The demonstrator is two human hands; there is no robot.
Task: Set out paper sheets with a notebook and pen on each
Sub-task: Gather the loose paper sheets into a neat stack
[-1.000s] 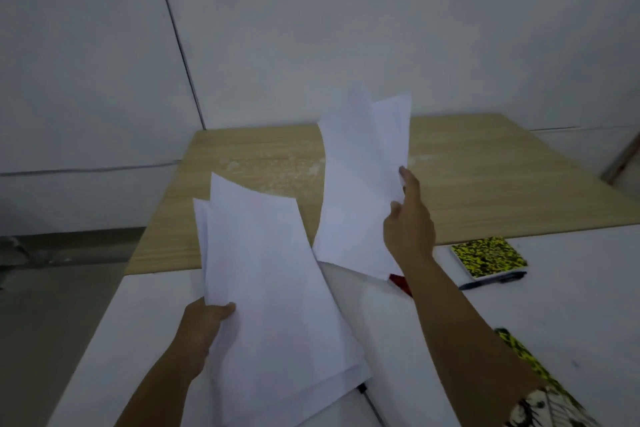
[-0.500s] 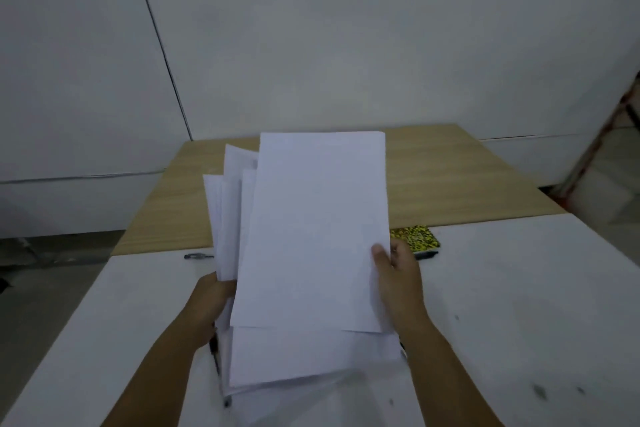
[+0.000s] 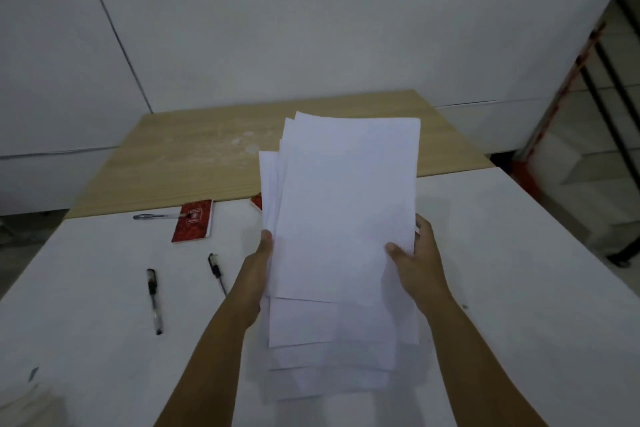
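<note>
You are gripping the uneven stack of paper sheets above the white table, left hand and right hand closed on its side edges. Square it before peeling single sheets; the red notebook and pens are lying left.

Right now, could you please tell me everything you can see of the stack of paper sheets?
The stack of paper sheets is plain white, thin and unevenly fanned, with staggered edges at top and bottom. It is held tilted over the white table, the left hand gripping its left edge and the right hand its right. It hides part of a red notebook behind.
</note>
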